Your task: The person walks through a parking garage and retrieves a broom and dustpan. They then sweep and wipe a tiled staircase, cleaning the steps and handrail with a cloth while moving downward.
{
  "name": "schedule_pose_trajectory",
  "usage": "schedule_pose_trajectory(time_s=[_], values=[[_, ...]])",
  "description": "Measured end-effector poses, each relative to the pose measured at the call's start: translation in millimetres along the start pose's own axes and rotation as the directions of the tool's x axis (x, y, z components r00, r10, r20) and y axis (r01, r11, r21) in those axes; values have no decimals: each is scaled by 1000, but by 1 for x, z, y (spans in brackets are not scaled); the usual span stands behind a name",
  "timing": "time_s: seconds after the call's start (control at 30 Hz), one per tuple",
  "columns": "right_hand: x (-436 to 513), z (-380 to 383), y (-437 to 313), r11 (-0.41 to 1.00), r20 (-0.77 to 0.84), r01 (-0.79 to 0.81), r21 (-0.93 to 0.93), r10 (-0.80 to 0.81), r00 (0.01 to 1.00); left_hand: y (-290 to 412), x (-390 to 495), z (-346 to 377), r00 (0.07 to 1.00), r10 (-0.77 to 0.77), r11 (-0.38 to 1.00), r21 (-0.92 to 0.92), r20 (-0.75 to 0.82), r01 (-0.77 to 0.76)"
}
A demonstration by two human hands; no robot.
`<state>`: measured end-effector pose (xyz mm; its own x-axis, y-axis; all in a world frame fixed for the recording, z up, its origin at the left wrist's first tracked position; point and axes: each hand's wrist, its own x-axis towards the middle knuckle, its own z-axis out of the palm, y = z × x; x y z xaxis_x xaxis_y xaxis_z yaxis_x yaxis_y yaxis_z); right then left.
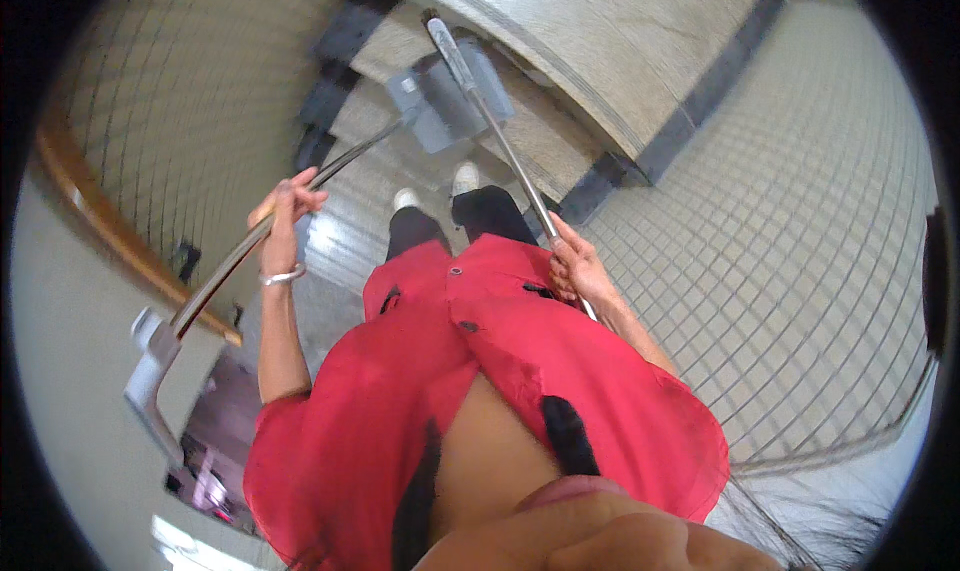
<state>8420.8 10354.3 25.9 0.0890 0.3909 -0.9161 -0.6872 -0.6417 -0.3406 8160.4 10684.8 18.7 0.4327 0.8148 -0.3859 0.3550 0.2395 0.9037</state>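
Observation:
My left hand [287, 212] is closed around the metal pole [225, 272] of a long-handled dustpan. At the pole's upper end is a grey bent grip [150, 391]; at its lower end is the grey plastic dustpan [442, 109], by the steps past my feet. In my right hand [576, 262] is the metal pole [514, 154] of a long-handled brush, held beside my hip. Its narrow grey head [450, 51], with dark bristles [429, 15] at the tip, crosses over the dustpan in view. Whether the two touch I cannot tell.
Stone steps [555, 132] rise ahead to a broad tread or landing [622, 38], with dark stone skirting [675, 132] along the right. Tiled walls [772, 271] flank both sides. A wooden handrail [112, 229] runs along the left. My white shoes [466, 177] stand on the floor below the steps.

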Motion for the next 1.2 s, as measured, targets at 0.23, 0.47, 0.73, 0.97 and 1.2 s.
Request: schedule_pose_trajectory(time_s=[0.23,0.47,0.73,0.97,1.2], values=[[17,12,-47,963,252,28,-267,42,967,-40,-107,-41,938,-87,989,-145,-336,40],[48,3,-47,579,234,253,-775,-108,966,-117,-173,-58,724,-216,971,-223,-655,87],[213,94,-62,452,220,219,-865,-52,974,-219,-128,-36,667,-220,947,-319,-712,-29],[394,139,-33,-113,656,673,-731,-389,647,-257,-80,-18,637,-261,941,-340,-726,-2],[358,140,-7,289,257,217,-932,108,960,-249,-75,-24,596,-405,885,-461,-694,65]])
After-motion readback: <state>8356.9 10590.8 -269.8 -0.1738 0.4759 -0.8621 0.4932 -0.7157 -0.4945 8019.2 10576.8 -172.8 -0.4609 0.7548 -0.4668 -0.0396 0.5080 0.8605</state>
